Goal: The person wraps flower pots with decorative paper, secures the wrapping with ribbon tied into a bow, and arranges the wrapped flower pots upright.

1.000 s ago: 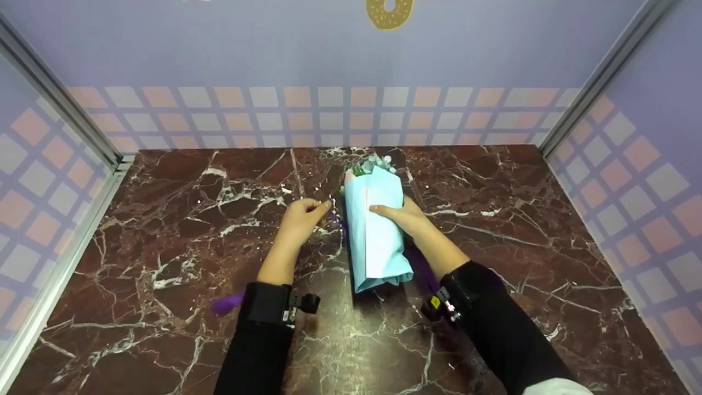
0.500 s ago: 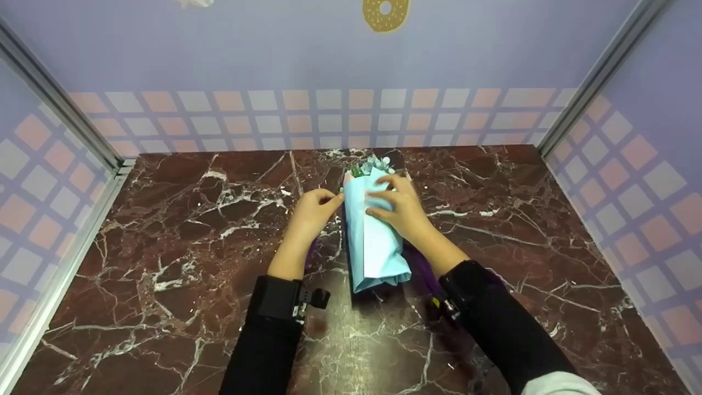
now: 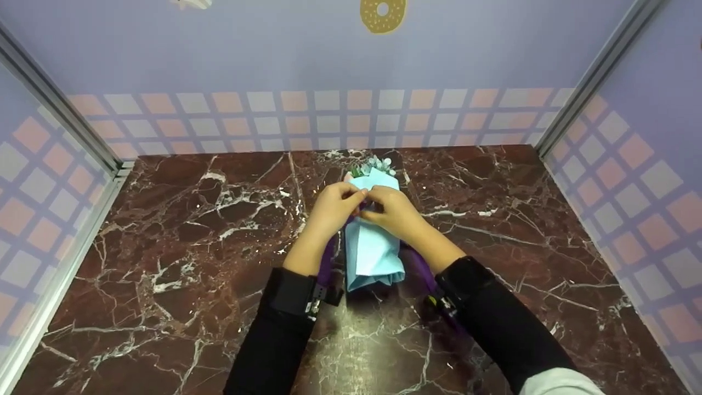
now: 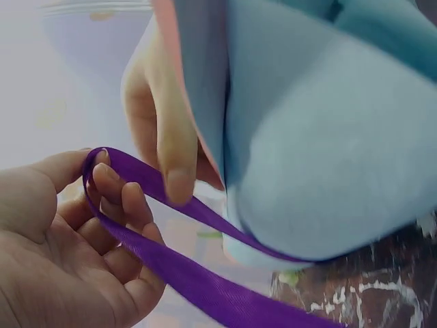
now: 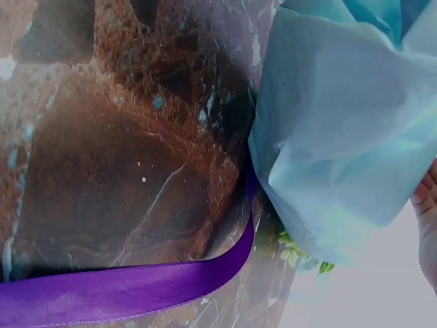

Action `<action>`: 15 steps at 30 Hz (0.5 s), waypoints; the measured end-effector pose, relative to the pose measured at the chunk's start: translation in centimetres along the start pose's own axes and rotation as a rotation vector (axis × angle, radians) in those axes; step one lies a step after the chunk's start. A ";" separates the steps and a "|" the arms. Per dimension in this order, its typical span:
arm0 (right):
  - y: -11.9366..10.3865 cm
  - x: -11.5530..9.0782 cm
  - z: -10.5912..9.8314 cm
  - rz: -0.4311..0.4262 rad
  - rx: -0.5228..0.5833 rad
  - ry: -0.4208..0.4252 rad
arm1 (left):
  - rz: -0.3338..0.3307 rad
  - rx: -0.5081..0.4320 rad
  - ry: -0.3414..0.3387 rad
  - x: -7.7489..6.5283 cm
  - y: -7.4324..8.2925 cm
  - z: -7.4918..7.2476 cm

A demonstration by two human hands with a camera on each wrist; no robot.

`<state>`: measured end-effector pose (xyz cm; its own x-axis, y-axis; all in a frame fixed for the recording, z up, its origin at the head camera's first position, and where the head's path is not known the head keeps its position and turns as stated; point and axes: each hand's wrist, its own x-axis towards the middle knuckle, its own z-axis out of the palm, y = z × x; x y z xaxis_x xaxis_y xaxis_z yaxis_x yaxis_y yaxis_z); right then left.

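Note:
A bouquet wrapped in light blue paper point(image 3: 378, 255) lies on the table, its pale blue flowers point(image 3: 377, 164) at the far end. Over the upper part of the wrap, my left hand point(image 3: 334, 211) pinches a purple ribbon point(image 4: 184, 277), which loops over its fingertips in the left wrist view. Close beside it, my right hand point(image 3: 397, 211) has bent fingers over the paper, and one fingertip overlaps the ribbon in the left wrist view; I cannot tell whether it grips it. Another length of ribbon point(image 5: 136, 290) runs from the wrap's side past my right wrist.
The dark red marbled table point(image 3: 192, 247) has white veins. A lilac wall with pink and white squares point(image 3: 263, 118) stands along its back, and side panels point(image 3: 620, 159) close it in left and right.
My left hand has moved right onto the bouquet, bringing the purple ribbon with it. My right hand let go of the wrap's side, spread over the paper, then drew its fingers in beside the left.

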<state>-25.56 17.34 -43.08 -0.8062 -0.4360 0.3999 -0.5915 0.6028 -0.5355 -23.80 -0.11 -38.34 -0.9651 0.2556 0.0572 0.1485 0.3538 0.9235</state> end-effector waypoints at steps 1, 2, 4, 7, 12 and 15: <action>-0.1 0.0 0.1 0.014 -0.005 0.012 | 0.009 0.000 -0.002 0.0 0.1 0.1; -0.1 0.1 0.1 0.029 -0.005 0.029 | 0.020 0.002 0.002 0.1 0.1 0.2; -0.1 0.1 0.2 0.068 0.004 0.069 | 0.031 -0.006 0.025 0.3 -0.1 0.3; -0.1 0.0 0.3 0.130 0.040 0.126 | 0.037 -0.050 0.108 0.5 -1.0 0.5; -0.1 -0.3 0.5 0.246 0.176 0.195 | -0.033 -0.203 0.216 0.9 -3.6 1.2; -0.2 -0.5 0.6 0.302 0.257 0.235 | -0.139 -0.202 0.182 0.7 -4.8 1.8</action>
<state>-25.07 17.05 -43.63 -0.9367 -0.0856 0.3394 -0.3372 0.4812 -0.8092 -24.80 0.04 -43.38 -0.9987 0.0455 -0.0243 -0.0156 0.1828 0.9830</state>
